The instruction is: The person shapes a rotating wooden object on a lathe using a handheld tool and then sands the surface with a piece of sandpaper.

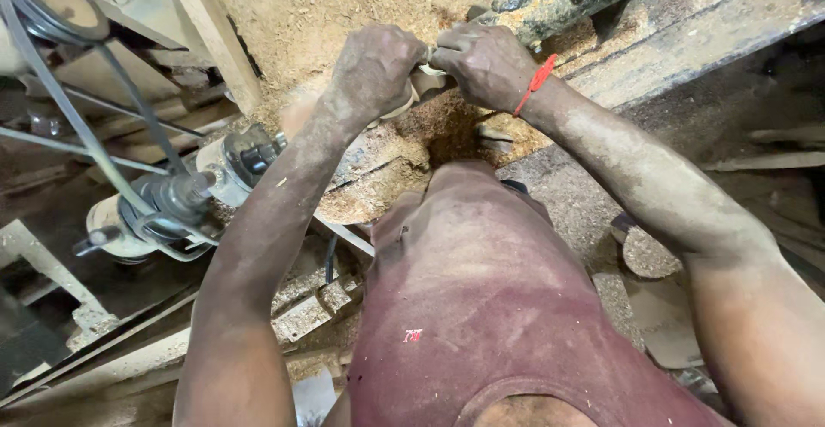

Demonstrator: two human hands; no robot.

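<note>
Sawdust-covered lathe bench (653, 57); 2 hands, left (375, 68), right (485, 64), closed gripping mostly hidden pale workpiece (427, 79).

The pale piece (421, 83) gripped between the left hand (376, 68) and right hand (485, 64) is mostly hidden by both. The pulley (53, 2) at top left is cut off by the frame edge.

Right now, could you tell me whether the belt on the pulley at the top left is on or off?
On: the dark belt sits on the pulley and stretches down to the motor shaft. Whether it is turning, I cannot tell.
</note>
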